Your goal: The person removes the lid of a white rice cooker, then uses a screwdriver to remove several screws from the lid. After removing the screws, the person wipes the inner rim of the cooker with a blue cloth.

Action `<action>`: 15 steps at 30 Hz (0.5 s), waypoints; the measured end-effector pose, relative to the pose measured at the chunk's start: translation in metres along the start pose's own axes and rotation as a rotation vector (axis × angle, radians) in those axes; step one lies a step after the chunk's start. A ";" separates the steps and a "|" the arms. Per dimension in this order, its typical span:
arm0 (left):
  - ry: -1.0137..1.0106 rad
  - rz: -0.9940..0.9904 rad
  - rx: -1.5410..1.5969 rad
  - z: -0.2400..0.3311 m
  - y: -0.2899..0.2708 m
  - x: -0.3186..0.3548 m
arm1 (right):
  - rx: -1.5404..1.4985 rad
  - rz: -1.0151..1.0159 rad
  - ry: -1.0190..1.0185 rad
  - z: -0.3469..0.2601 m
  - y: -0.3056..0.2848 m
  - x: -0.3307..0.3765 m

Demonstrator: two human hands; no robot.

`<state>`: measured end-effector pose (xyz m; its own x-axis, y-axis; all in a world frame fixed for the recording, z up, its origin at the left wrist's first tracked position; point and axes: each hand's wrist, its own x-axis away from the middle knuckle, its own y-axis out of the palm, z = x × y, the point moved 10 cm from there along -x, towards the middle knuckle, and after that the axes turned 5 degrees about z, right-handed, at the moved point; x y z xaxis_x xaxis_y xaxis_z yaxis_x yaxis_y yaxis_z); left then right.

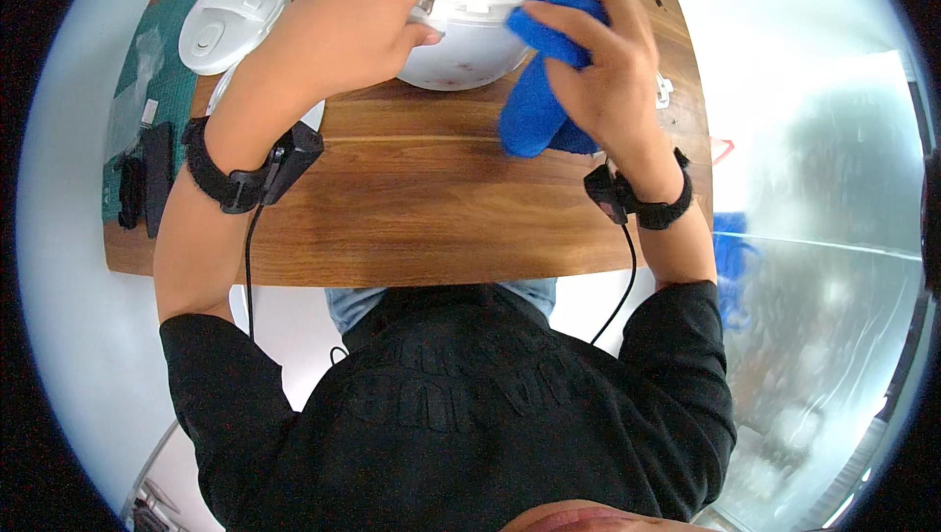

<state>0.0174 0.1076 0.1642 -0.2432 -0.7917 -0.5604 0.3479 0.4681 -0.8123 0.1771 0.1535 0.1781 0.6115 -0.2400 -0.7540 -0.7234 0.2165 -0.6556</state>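
Head view: left hand grips the white cooker rim; right hand presses a blue cloth on its side. Lid lies left of the cooker on the counter.

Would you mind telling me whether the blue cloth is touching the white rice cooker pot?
Touching. The head view shows the right hand pressing the blue cloth against the rim and side of the white rice cooker pot.

One head-worn fisheye view looks steeply down from close above at the brown wooden desk; the person's black-shirted chest is near, the desk's far edge at top.
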 end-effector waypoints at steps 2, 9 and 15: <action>-0.016 0.009 0.015 0.000 0.001 -0.001 | 0.039 0.016 0.074 0.022 -0.006 0.007; -0.047 -0.018 -0.005 -0.004 0.005 -0.002 | -0.012 0.091 0.087 0.008 -0.007 -0.002; -0.025 0.026 -0.022 0.001 0.003 -0.003 | -0.019 0.131 -0.024 -0.032 0.009 -0.011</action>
<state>0.0197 0.1105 0.1637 -0.2117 -0.7886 -0.5773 0.3333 0.4970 -0.8012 0.1534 0.1284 0.1820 0.5187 -0.1886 -0.8339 -0.8033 0.2265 -0.5509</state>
